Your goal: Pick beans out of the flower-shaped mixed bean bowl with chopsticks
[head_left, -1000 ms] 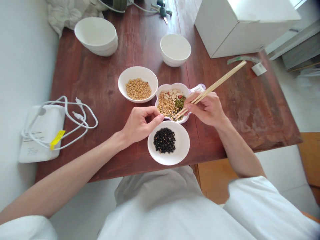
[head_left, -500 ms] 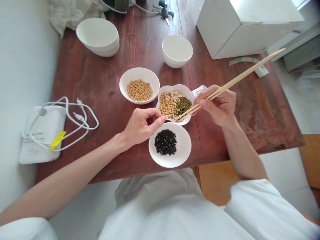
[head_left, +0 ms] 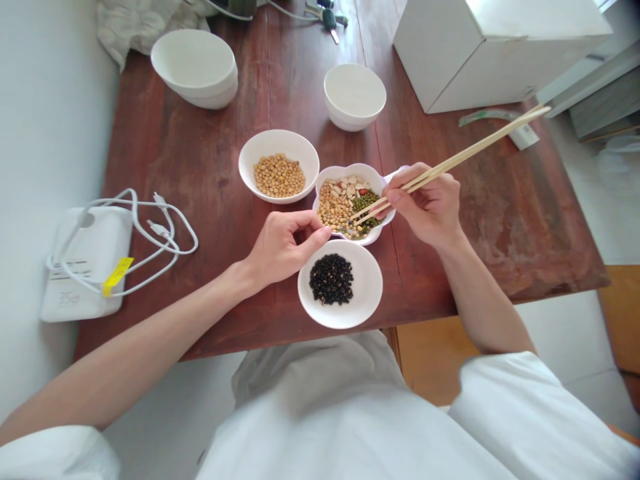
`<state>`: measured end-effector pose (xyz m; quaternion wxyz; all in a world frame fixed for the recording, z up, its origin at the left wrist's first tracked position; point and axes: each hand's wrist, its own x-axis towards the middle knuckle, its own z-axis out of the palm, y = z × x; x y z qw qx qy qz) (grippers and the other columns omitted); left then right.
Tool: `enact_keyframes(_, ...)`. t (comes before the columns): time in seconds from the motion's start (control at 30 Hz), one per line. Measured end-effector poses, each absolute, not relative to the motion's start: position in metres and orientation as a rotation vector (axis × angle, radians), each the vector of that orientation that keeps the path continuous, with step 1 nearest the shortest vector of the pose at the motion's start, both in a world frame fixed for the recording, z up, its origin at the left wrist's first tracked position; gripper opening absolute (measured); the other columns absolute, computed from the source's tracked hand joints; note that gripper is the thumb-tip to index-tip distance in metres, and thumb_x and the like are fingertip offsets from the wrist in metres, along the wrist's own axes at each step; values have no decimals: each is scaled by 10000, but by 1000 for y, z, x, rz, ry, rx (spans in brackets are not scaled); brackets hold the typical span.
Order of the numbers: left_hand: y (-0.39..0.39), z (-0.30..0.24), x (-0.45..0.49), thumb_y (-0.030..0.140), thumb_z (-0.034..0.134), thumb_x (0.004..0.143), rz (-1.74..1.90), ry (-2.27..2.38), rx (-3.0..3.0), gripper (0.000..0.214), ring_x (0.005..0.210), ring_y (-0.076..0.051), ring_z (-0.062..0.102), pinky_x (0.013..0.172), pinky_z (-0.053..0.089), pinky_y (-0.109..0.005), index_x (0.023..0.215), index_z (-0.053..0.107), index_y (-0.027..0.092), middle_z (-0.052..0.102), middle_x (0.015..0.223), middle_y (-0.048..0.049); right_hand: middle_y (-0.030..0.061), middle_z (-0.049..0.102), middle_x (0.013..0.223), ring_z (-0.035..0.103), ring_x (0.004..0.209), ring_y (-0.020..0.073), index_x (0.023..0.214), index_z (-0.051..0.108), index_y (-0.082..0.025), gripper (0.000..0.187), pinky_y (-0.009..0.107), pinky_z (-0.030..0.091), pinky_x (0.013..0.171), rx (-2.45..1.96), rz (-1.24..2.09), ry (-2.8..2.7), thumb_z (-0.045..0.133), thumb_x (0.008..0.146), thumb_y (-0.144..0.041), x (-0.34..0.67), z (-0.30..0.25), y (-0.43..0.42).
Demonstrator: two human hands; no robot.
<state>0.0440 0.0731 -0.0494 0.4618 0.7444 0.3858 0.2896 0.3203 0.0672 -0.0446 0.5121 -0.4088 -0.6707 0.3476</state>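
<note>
A pair of wooden chopsticks [head_left: 463, 157] is held in my right hand [head_left: 427, 205], tips down among the beans in a scalloped, flower-shaped dish [head_left: 384, 231]. That dish holds soybeans [head_left: 333, 205], green mung beans [head_left: 367, 200], pale flat pieces and a few dark beans near the tips. My left hand [head_left: 293, 243] pinches the dish's near-left rim between thumb and forefinger. Just below sits a white bowl [head_left: 367, 307] of black beans [head_left: 331, 279]. Above my left hand stands a white bowl [head_left: 247, 163] of soybeans [head_left: 280, 176].
Toward the back stand a small white bowl [head_left: 355, 97] and stacked white bowls [head_left: 200, 73]. A large white box [head_left: 480, 67] occupies the back right. On the left lies a white power device [head_left: 85, 267] with a looped cable [head_left: 185, 230]. Keys [head_left: 330, 20] lie at the far edge.
My right hand has moved slightly left, and the chopsticks lie lower, with their tips a little farther up in the dish. The left hand keeps its place at the rim.
</note>
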Motion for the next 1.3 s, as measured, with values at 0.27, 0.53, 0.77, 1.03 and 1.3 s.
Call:
enact_keyframes(0.27,74,-50,44,385,640,946,694,941,1831,332,544,-71,460,508,332,-203,761,697,115,627,635,-11,5,710,795,726,630,141,937,726,-235,45,263,660,551,-1005,813,-1690,723,938,-280,316,-43,65)
enact_keyframes(0.53,74,-50,44,375,654,936,693,923,1811,305,538,-68,456,497,333,-194,782,703,117,614,627,-3,4,712,804,717,615,140,921,723,-234,7,278,655,544,-997,826,-1703,721,926,-238,315,-41,66)
enact_keyframes(0.77,75,-48,43,369,659,933,690,905,1812,297,530,-66,452,490,331,-189,785,710,116,608,617,0,9,702,807,731,644,139,925,726,-225,58,249,653,552,-1005,796,-1699,730,932,-282,319,-41,66)
enact_keyframes(1.03,74,-50,42,382,656,937,675,921,1815,311,523,-64,441,481,303,-199,793,716,114,597,611,2,11,715,811,735,644,140,936,722,-222,18,240,655,550,-985,791,-1714,722,929,-239,319,-43,66)
enact_keyframes(1.3,75,-51,42,387,653,946,673,910,1803,319,521,-64,452,483,308,-193,797,718,113,609,617,0,12,724,790,741,623,132,931,698,-178,34,198,645,538,-990,789,-1758,705,930,-211,315,-45,66)
